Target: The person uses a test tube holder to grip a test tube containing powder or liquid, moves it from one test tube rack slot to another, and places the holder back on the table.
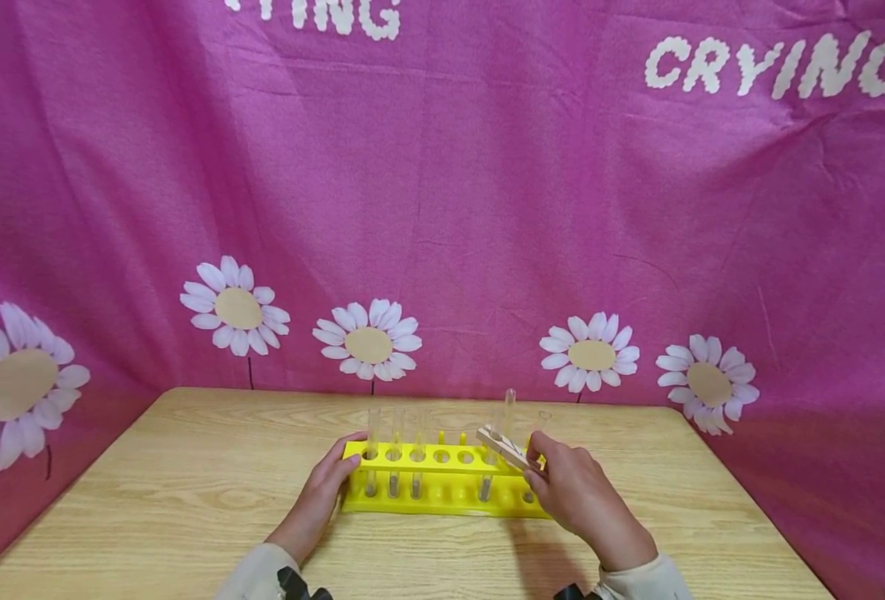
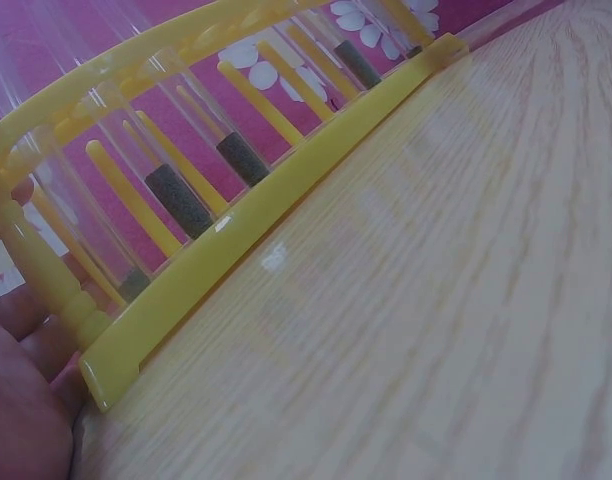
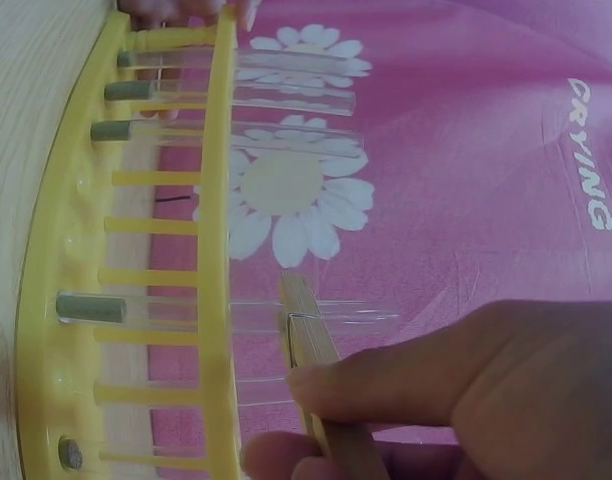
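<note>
A yellow test tube rack (image 1: 442, 506) stands on the table, with several glass test tubes upright in its holes. My left hand (image 1: 327, 482) grips the rack's left end, thumb at the front and fingers behind. In my right hand (image 1: 581, 492) a wooden test tube holder (image 1: 504, 448) is pinched between thumb and fingers. The holder's front end is at the upper part of a test tube (image 3: 94, 307) with grey-green matter at its bottom; I cannot tell whether it clasps the glass. That tube's lower end is still in the rack.
Three tubes (image 1: 395, 477) stand near the rack's left end, with dark matter at the bottom. Another tube (image 3: 72, 453) is at the right end. An upside-down tube (image 1: 510, 408) rises at the back. Yellow pegs (image 1: 462, 438) line the rear. A pink flowered cloth (image 1: 472, 208) hangs behind.
</note>
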Demonstrator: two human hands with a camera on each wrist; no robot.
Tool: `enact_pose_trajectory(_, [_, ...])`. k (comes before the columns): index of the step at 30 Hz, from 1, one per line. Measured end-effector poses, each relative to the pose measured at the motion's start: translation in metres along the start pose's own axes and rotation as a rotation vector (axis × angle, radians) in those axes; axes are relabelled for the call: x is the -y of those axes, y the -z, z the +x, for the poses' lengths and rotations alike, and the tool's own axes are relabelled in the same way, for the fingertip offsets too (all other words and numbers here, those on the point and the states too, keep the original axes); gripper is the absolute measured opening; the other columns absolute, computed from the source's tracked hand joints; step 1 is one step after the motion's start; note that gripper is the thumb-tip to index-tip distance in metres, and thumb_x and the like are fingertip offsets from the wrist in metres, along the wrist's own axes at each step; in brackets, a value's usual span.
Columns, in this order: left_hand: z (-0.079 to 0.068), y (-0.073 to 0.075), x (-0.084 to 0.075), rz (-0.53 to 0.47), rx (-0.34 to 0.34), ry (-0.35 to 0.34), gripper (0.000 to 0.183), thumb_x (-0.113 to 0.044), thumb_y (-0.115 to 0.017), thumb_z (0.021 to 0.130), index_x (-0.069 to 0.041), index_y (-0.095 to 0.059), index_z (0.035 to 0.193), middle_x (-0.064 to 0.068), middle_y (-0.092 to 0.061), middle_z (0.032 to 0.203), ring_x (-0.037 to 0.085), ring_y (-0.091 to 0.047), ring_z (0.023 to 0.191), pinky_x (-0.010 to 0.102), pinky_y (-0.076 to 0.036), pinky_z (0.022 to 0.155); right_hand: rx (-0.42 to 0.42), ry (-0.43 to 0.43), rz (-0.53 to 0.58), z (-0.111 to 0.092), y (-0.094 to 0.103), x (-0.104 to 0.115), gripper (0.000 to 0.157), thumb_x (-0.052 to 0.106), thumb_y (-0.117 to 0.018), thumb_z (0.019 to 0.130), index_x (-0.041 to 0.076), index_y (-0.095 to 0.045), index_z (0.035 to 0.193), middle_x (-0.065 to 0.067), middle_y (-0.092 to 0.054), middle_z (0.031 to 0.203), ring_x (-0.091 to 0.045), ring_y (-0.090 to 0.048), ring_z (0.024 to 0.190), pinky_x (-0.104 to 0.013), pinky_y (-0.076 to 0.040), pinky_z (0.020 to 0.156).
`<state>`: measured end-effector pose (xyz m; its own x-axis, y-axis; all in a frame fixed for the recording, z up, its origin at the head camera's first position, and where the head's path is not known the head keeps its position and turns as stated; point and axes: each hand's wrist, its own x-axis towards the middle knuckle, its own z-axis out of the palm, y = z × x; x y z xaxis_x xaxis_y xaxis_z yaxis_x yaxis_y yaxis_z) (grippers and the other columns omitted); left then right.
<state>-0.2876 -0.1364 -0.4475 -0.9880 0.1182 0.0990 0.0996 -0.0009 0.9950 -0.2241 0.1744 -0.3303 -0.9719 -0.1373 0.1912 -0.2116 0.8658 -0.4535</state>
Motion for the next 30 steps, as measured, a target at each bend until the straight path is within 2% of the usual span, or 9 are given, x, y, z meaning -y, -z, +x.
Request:
enact_pose_trajectory(6, [-0.0001, -0.0003, 0.0009, 0.003, -0.001, -0.017, 0.044, -0.032, -0.045, 0.099, -0.016, -0.047, 0.139, 0.008, -0.035, 0.151, 0.025, -0.026, 0.137, 0.05, -0.015, 0.113, -0.004, 0.018, 0.007, -0.0018, -0.0003, -0.0003, 0.016, 0.005, -0.07, 0.085, 0.012, -0.055, 0.086, 0.002, -0.058, 0.065, -0.017, -0.046, 0.054, -0.03, -0.037, 0.05])
enact_pose_trajectory(16, [-0.0008, -0.001, 0.0006, 0.002, -0.007, -0.027, 0.044, -0.032, -0.046, 0.099, -0.015, -0.048, 0.139, 0.008, -0.037, 0.15, 0.025, -0.027, 0.137, 0.049, -0.014, 0.114, 0.042, -0.009, 0.022, -0.0003, -0.0017, -0.001, 0.016, 0.007, -0.07, 0.086, 0.012, -0.055, 0.087, 0.001, -0.058, 0.067, -0.018, -0.046, 0.054, -0.029, -0.038, 0.049])
enact_pose_trajectory(30, [-0.0007, -0.0011, 0.0009, -0.001, -0.006, -0.022, 0.044, -0.032, -0.047, 0.098, -0.014, -0.048, 0.139, 0.011, -0.036, 0.151, 0.028, -0.026, 0.138, 0.052, -0.013, 0.114, 0.092, -0.015, -0.019, -0.0005, -0.0039, -0.0003, 0.021, 0.007, -0.071, 0.084, 0.014, -0.052, 0.089, -0.002, -0.054, 0.07, -0.019, -0.046, 0.057, -0.029, -0.039, 0.05])
